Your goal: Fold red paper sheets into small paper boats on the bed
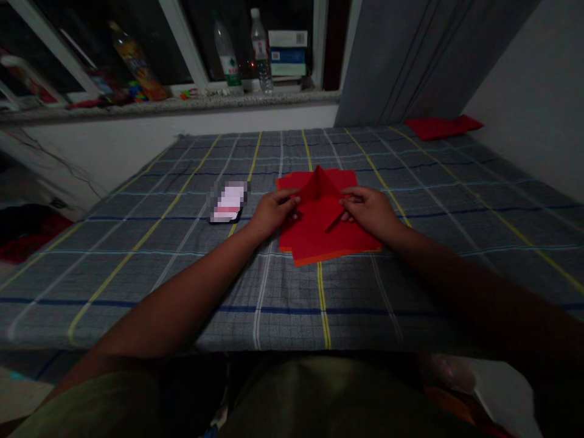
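Observation:
A partly folded sheet of red paper is held between my two hands, its peak pointing away from me. My left hand pinches its left edge between thumb and fingers. On the other side, my right hand grips the right edge, where a narrow folded strip slants down toward the middle. Beneath lies a loose stack of red sheets, with orange edges showing at the front and left. The dim light makes the exact folds hard to make out.
A lit phone lies left of the paper on the checked cloth. Red folded pieces rest at the far right corner. Plastic bottles, a drink bottle and stacked boxes stand on the windowsill.

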A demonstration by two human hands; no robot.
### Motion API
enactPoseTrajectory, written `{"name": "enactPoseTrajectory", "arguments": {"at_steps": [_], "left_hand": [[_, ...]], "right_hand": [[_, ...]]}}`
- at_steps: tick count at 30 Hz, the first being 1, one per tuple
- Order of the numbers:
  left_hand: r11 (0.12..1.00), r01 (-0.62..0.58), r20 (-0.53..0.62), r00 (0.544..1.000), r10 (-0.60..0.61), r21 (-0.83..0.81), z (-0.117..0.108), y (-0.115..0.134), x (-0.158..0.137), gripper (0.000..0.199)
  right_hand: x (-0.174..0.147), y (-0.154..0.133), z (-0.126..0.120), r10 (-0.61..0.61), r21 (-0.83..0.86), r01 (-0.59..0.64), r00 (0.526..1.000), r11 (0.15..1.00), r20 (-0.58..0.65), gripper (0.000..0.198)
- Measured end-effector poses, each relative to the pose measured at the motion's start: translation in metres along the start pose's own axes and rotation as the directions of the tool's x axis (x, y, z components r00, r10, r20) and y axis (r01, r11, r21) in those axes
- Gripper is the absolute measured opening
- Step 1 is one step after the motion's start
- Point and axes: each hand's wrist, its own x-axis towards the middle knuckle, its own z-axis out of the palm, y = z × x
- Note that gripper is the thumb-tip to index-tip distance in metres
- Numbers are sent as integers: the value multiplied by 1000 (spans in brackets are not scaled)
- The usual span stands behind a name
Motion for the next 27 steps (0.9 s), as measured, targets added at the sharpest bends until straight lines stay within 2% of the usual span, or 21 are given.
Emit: {"name": "enactPoseTrajectory", "arguments": {"at_steps": [4, 9, 14, 16, 18, 19, 23, 25, 27], "left_hand": [[976, 99, 28, 995, -96, -193, -1, 2, 2, 34], [954, 111, 36, 994, -105, -280, -3, -1, 4, 30], [964, 68, 4, 998, -69, -256, -5, -8, 6, 32], [973, 49, -9, 999, -52, -227, -6, -9, 7, 25], [985, 15, -19, 1000, -19, -172, -5, -9, 8, 17], [992, -6, -23, 1000, 3, -127, -4, -9, 8, 19], [986, -79, -18, 996, 83, 146, 0, -7, 6, 32], [940, -123, 6, 992, 127, 320, 0, -6, 4, 29], [850, -197, 62, 979, 192, 488, 0, -4, 3, 23]], "right_hand": [[3, 0, -2, 79, 140, -85, 996, 987, 45, 23], [3, 3, -3, 58, 222, -59, 998, 973, 10, 25], [3, 5, -2, 65, 266, -66, 998, 962, 11, 24], [4, 5, -2, 80, 282, -81, 997, 956, 17, 19], [4, 4, -1, 76, 293, -78, 997, 953, 18, 9], [4, 3, -1, 65, 284, -68, 998, 956, 18, 10], [3, 5, 1, 6, 98, -7, 1000, 995, 15, 22], [3, 7, 1, -17, -54, 17, 1000, 998, 8, 22], [4, 10, 0, -92, -234, 90, 996, 968, 3, 20]]}}
